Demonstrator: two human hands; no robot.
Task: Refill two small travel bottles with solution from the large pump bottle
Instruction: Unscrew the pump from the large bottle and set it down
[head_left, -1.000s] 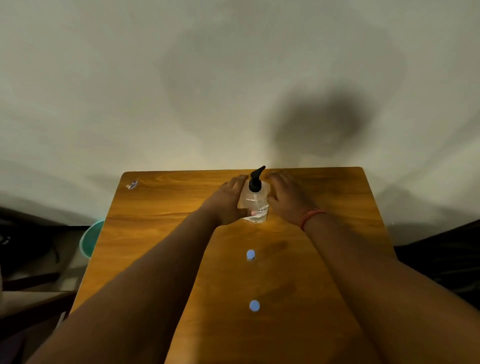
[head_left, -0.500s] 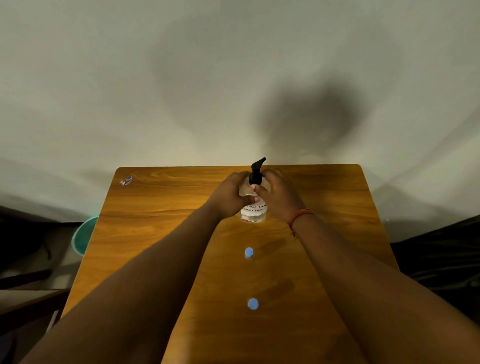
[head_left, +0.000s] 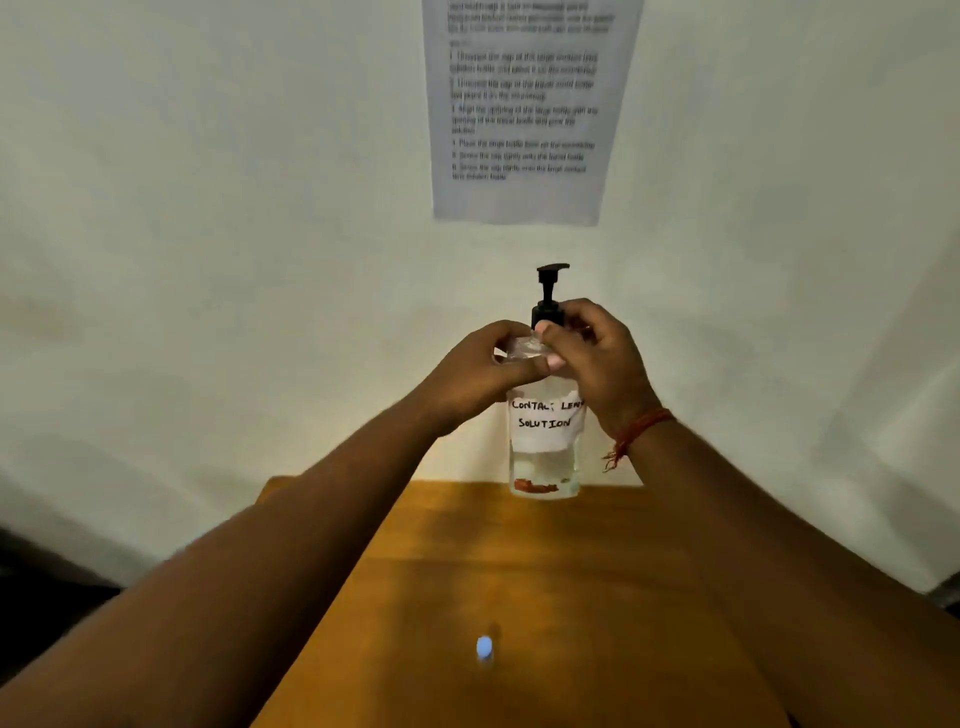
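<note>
The clear large pump bottle (head_left: 544, 457), with a handwritten "Contact Lens Solution" label and a black pump head (head_left: 549, 291), is held up in the air above the far part of the wooden table (head_left: 545, 582). My left hand (head_left: 483, 371) grips its shoulder from the left. My right hand (head_left: 597, 358) has its fingers closed around the black collar of the pump. One small travel bottle with a blue cap (head_left: 484, 648) stands on the table below, between my forearms. The second small bottle is out of view.
A printed instruction sheet (head_left: 524, 109) hangs on the pale wall straight ahead. The table's far edge meets the wall just behind the raised bottle. Dark floor shows at the lower left and right corners.
Both hands have lifted the pump bottle off the table and brought it closer. The view has tilted up, showing the wall sheet and losing the nearer small bottle.
</note>
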